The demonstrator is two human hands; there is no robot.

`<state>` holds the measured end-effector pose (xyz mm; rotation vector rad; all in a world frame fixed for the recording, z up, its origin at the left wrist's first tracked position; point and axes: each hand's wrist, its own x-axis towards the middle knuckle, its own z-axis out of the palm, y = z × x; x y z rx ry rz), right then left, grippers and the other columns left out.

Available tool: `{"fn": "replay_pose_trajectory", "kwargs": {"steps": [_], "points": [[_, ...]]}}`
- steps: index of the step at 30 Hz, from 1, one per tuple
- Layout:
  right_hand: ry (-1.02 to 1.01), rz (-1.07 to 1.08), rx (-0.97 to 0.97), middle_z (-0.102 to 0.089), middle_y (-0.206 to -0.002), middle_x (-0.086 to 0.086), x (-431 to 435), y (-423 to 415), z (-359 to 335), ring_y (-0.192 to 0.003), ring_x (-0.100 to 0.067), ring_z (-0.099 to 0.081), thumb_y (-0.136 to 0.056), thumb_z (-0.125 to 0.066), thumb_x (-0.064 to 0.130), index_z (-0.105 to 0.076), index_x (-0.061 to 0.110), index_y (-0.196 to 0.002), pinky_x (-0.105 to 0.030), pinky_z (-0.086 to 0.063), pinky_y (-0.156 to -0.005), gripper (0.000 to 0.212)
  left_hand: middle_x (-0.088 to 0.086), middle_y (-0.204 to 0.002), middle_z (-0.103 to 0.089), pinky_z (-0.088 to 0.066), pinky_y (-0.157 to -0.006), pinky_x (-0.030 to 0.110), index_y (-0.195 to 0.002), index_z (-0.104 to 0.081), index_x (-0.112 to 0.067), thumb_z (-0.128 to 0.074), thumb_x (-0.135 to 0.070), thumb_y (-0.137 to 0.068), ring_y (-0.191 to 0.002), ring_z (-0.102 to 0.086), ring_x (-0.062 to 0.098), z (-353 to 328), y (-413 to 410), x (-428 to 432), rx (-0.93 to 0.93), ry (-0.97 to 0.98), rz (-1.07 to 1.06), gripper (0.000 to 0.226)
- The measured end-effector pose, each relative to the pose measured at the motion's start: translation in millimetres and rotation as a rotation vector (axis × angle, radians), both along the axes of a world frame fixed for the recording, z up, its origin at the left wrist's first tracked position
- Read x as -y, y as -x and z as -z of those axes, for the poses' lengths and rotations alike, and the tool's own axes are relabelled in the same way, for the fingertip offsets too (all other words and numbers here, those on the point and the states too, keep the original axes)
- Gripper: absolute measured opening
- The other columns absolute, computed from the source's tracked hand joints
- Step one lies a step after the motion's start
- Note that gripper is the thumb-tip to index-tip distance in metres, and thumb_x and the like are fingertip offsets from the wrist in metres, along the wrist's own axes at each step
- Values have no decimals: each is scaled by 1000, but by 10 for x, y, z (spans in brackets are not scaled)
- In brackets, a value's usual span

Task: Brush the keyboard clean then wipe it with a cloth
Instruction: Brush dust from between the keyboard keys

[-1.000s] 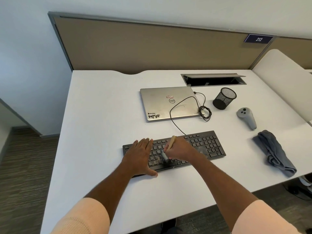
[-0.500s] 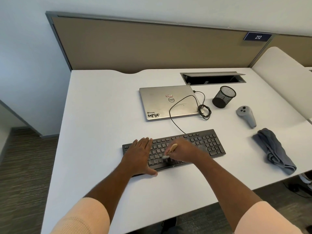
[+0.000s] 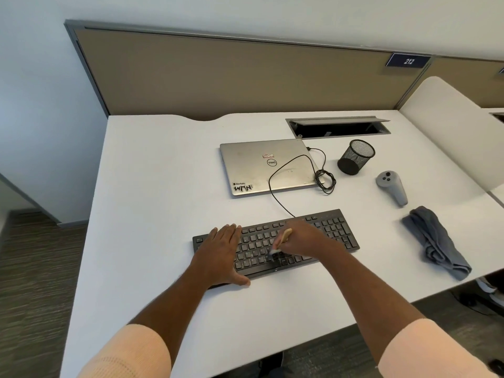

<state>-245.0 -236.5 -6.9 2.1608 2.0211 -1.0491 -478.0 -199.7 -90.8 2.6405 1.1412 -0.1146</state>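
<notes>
Brushing: the right grip is clamped round a wooden-handled brush, bristles down on the middle keys of the keyboard. It is held low and slanted, likely so the bristles reach between keys.
Bracing: the left grip lies flat with fingers straight on the keyboard's left end, thumb by its near rim. I judge this stops the keyboard sliding under the strokes.
Keyboard place: on the table, close to the near edge, about midway along it.
Cloth: grey and crumpled, by the right edge toward the near right corner, well apart from both grips. It is probably parked within reach for the wiping step, not yet begun.
Far side: a closed laptop with a black cable running from the keyboard across its lid. A mesh cup and a grey controller sit right of it, clear of the work.
Count: one keyboard, one brush, one cloth, one laptop, one cup, one controller, two grips.
</notes>
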Motion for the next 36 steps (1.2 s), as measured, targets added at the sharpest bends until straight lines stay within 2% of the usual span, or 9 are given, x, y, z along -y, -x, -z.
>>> {"fn": "replay_pose_trajectory", "kwargs": {"steps": [6, 11, 14, 20, 22, 25, 27, 32, 36], "points": [[2, 196, 285, -77, -91, 2, 78, -607, -98, -90, -18, -70, -83, -57, 20, -80, 20, -85, -33, -58, -79, 23, 11, -167, -9, 0, -123, 40, -159, -2, -8, -59, -86, -64, -154, -7, 24, 19, 6, -3, 34, -3, 1, 136], [-29, 227, -9, -76, -87, 13, 86, -349, -89, -70, -2, -63, -86, -67, 17, -83, 24, -90, -12, -46, -57, 18, 12, -167, -9, 0, -123, 40, -159, -2, -8, -52, -89, -60, -154, -7, 25, 19, 3, -22, 34, -2, 8, 138], [-40, 187, -58, -76, -87, 12, 86, -277, 31, -69, 4, -63, -86, -69, 14, -82, 22, -88, -12, -46, -61, 16, 11, -167, -9, -1, -123, 39, -159, -2, -8, -53, -89, -61, -154, -8, 25, 11, 1, -17, 27, 5, 9, 138], [-114, 362, 396, -72, -102, -8, 60, -595, 55, -102, -30, -66, -98, -44, 31, -72, 12, -100, -34, -53, -85, 35, 11, -167, -9, -2, -124, 40, -159, -2, -8, -60, -87, -63, -154, -8, 25, -5, -10, 2, 14, -2, -4, 137], [-113, 408, 301, -71, -98, -8, 55, -524, -3, -99, -29, -67, -99, -46, 27, -73, 11, -100, -30, -53, -78, 31, 11, -167, -9, -2, -124, 40, -159, -2, -7, -60, -87, -64, -154, -8, 25, -10, -13, 5, 11, -7, -5, 137], [-143, 441, -113, -76, -83, 0, 53, -147, -99, -73, -17, -72, -88, -66, 15, -78, 16, -96, -16, -49, -52, 15, 11, -167, -9, -3, -125, 40, -159, -1, -8, -59, -87, -64, -154, -7, 25, -14, -17, 5, 2, -8, -7, 136], [-157, 393, -245, -75, -77, -1, 62, 132, -85, -58, -10, -65, -85, -70, 12, -78, 14, -97, -13, -44, -44, 14, 10, -167, -7, -3, -125, 41, -159, 0, -9, -59, -87, -64, -154, -6, 24, -23, -18, 5, -17, -6, -7, 136], [-201, 299, -219, -74, -77, 1, 64, 476, 90, -65, -17, -70, -83, -65, 14, -75, 20, -88, -24, -51, -52, 13, 10, -167, -8, -3, -125, 41, -159, -1, -8, -60, -86, -66, -153, -6, 25, -48, -20, 16, -13, 0, -10, 135], [-171, 211, -132, -71, -75, 8, 90, 497, 168, -61, -5, -63, -82, -64, 19, -73, 22, -83, -23, -53, -59, 9, 11, -166, -10, -3, -124, 41, -158, -2, -6, -62, -84, -67, -153, -8, 26, -61, -14, 28, 4, -13, -6, 134]]}}
